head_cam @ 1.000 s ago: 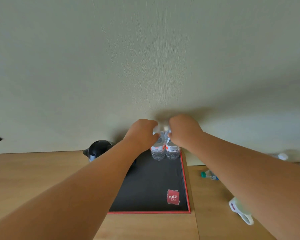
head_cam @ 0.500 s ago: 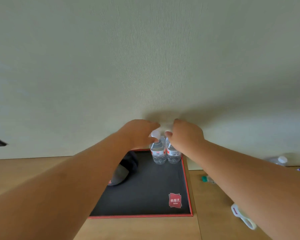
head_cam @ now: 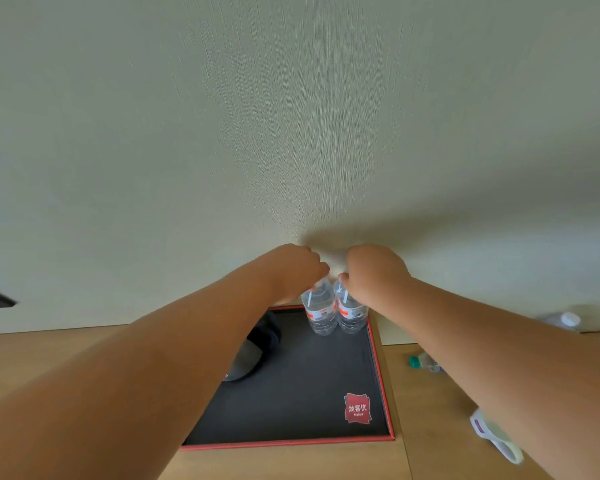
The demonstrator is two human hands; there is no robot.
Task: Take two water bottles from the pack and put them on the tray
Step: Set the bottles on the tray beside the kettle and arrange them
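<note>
Two clear water bottles with red-and-white labels stand upright, side by side, in the far right corner of the black tray (head_cam: 302, 389) with a red rim. My left hand (head_cam: 293, 271) is closed over the top of the left bottle (head_cam: 320, 315). My right hand (head_cam: 374, 271) is closed over the top of the right bottle (head_cam: 352, 317). Both caps are hidden under my fingers. The pack is not in view.
A black kettle (head_cam: 257, 348) sits on the tray's left part, mostly behind my left forearm. On the wooden table right of the tray lie a small green-capped bottle (head_cam: 425, 363), a white mug (head_cam: 496, 436) and more bottles (head_cam: 565, 320) by the wall.
The view has tilted and shifted a little, so the kettle is now largely hidden by my left arm. Both hands stay on the bottle tops; the bottles remain in the tray's corner.
</note>
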